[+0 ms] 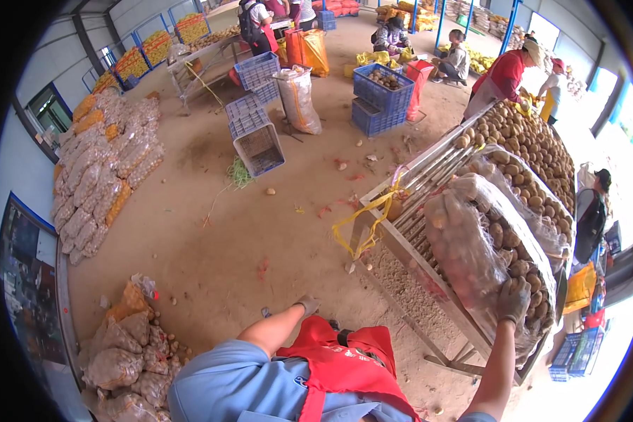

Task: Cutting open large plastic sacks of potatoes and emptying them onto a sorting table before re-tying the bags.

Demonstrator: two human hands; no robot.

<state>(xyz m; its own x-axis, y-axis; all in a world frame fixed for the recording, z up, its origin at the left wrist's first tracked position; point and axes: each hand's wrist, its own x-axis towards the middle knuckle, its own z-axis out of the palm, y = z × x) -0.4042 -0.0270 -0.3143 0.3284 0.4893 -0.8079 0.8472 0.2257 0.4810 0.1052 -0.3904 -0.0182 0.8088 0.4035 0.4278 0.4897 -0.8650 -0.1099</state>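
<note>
My right hand [515, 300], in a grey glove, rests on potatoes [519, 257] at the near end of a clear plastic bag [464, 235]. Its fingers look spread over them; I see no firm grip. The bag lies on its side on a slatted metal sorting table [429, 271], with potatoes showing along its right part. My left hand [307, 304], also gloved, hangs in front of my red apron [352, 362], away from the table. It is small and blurred, so its finger position is unclear. A second potato-filled clear bag [524, 186] lies just beyond the first.
Loose potatoes [534, 137] cover the table's far end, where a person in red [503, 77] works. Yellow strapping [366, 228] hangs off its left corner. Blue crates [380, 102] and a full sack [299, 98] stand ahead. Piled sacks [102, 169] line the left; more sacks [130, 352] lie near left.
</note>
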